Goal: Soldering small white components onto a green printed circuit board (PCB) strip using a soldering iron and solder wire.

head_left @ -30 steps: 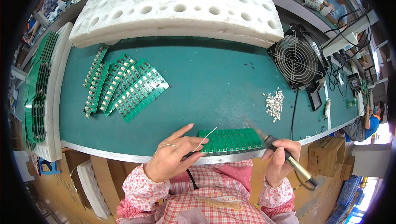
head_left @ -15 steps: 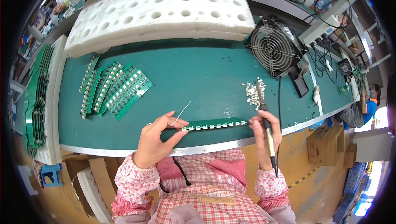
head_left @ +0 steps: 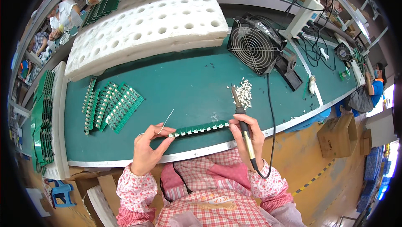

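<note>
A narrow green circuit board strip with a row of small white connectors along its near edge is held up near the table's front edge. My left hand pinches its left end between thumb and fingers. A thin strand of solder wire also sticks up from those fingers. In my right hand lies a soldering iron, its tip pointing away from me and its cord looping off the near end. The fingertips of that hand meet the strip's right end. Just beyond the iron's tip is a pile of small white connectors.
Several populated green boards lie overlapping at the left. A white foam block with holes stands along the back. A black fan with a wire guard sits back right, and more boards stand in foam at far left.
The whole view has shifted, so the table's things sit differently in the picture. My right fingertips have come in to the strip's right end, and the strip is slightly more tilted.
</note>
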Motion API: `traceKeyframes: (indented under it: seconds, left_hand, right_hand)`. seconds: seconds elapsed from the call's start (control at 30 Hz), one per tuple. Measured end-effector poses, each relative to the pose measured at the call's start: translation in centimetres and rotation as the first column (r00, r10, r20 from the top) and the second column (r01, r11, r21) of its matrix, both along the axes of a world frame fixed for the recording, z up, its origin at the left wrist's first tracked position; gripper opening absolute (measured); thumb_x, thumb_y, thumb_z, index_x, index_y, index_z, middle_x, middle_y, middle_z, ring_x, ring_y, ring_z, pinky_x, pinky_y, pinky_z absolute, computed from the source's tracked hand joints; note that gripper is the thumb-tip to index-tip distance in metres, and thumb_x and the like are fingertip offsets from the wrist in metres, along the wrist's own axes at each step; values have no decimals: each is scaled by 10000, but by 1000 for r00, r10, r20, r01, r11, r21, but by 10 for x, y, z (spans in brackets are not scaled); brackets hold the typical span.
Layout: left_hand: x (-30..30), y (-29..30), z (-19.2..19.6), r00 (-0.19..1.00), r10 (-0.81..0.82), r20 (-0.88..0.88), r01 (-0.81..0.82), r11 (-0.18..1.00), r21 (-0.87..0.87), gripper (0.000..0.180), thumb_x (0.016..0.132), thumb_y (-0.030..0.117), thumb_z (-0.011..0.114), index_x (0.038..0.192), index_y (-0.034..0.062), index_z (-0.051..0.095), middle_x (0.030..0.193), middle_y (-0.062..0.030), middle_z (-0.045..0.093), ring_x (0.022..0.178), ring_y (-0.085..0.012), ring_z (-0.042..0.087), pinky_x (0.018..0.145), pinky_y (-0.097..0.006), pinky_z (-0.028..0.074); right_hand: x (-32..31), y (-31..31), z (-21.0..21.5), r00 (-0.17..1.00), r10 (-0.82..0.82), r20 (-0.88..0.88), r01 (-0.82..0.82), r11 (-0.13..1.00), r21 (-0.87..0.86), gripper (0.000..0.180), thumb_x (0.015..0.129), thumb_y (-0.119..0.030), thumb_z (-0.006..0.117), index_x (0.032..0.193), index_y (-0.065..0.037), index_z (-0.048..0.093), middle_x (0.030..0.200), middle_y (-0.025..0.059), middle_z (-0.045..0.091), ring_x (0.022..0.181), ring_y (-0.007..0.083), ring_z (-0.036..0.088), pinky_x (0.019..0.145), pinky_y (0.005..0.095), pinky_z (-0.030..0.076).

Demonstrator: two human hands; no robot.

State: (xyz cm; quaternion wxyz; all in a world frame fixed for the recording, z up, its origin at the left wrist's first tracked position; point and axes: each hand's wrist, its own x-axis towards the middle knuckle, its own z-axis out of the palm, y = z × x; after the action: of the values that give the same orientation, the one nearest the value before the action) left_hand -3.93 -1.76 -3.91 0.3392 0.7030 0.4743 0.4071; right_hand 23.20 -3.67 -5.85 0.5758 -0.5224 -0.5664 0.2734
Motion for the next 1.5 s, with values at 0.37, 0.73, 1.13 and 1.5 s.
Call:
traceKeyframes:
  seconds: [0.37, 0.73, 1.13, 1.5]
  left_hand:
    - [-4, -11, -2, 997, -26, -72, 28, 999, 21, 159, 822, -18, 760, 919, 1, 635, 1012, -141, 758, 989, -249, 729, 1076, -473, 464]
    - [-3, -25, -10, 963, -54, -263, 104, 978, 181, 209, 747, -58, 760, 927, 25, 692, 1094, -117, 738, 1018, -270, 713, 1079, -518, 470]
    - [-1, -38, -12, 940, -28, -341, 113, 966, 232, 202, 743, -92, 693, 907, 26, 689, 1138, -107, 721, 1014, -272, 710, 1076, -523, 471]
    - [34, -24, 10, 930, -62, -363, 181, 935, 305, 139, 759, 47, 774, 859, 65, 678, 1061, -32, 715, 980, -235, 647, 860, -402, 462]
  right_hand:
    - [5, -17, -4, 997, 46, 63, -46, 999, -4, 280, 924, 8, 681, 1193, 8, 602, 990, 133, 708, 930, 169, 706, 790, 269, 573]
    - [5, -29, -23, 887, -78, 455, -34, 972, 233, 414, 753, 54, 791, 1127, -87, 686, 847, 41, 663, 741, 195, 621, 1087, 513, 430]
    - [4, -31, -32, 841, -103, 531, -52, 962, 269, 428, 700, 63, 812, 1081, -121, 742, 782, 15, 550, 742, 177, 583, 1054, 491, 458]
    - [11, -29, -25, 818, -83, 569, -71, 968, 242, 420, 696, 50, 817, 1071, -123, 741, 812, 16, 571, 748, 176, 579, 1030, 477, 470]
